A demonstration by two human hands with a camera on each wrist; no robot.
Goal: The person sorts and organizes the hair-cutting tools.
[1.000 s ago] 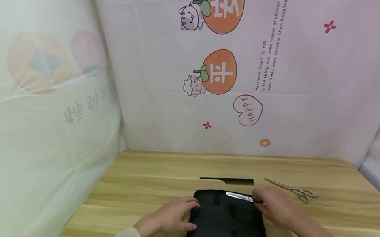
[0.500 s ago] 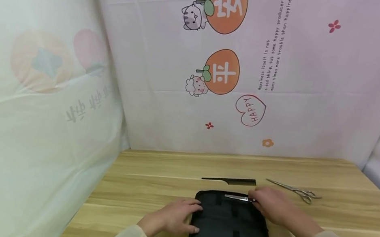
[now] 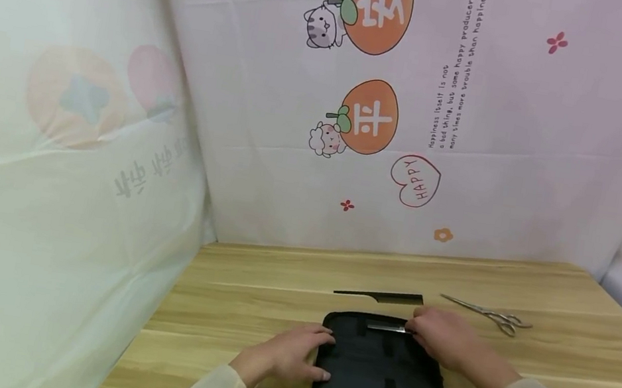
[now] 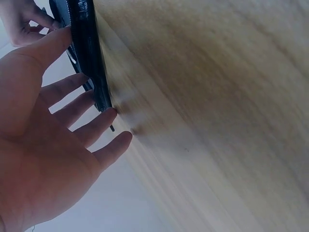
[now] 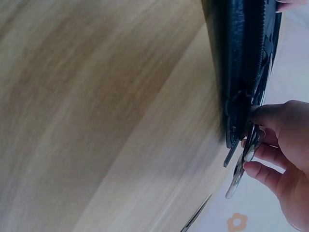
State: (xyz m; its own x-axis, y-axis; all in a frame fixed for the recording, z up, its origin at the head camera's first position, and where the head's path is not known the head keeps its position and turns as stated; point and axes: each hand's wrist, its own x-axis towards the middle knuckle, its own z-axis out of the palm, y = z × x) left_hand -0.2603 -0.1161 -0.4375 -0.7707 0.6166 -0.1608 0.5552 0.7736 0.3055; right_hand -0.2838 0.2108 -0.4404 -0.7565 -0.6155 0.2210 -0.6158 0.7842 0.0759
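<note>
A black zippered case (image 3: pixel 356 378) lies opened out on the wooden table, its dark inside facing up with elastic loops. My right hand (image 3: pixel 440 337) pinches a pair of silver scissors (image 3: pixel 387 328) by the handle end at the case's far right. Their blades point left over the case's far part, toward a loop (image 3: pixel 361 327). In the right wrist view the scissors' handle (image 5: pixel 235 181) juts out past my fingers. My left hand (image 3: pixel 287 355) rests against the case's left edge, fingers extended. The left wrist view has its thumb (image 4: pixel 55 46) touching the case's zippered side.
Behind the case lies a black tail comb (image 3: pixel 401 298). A second pair of silver scissors (image 3: pixel 486 312) lies on the table (image 3: pixel 249 285) to its right. A printed white cloth (image 3: pixel 262 200) hangs at the back, with pale cloth on both sides.
My right hand has moved slightly left relative to the case, and the scissors have turned so their blades look thinner and lie lower at the loop. My left hand stays at the case's edge.
</note>
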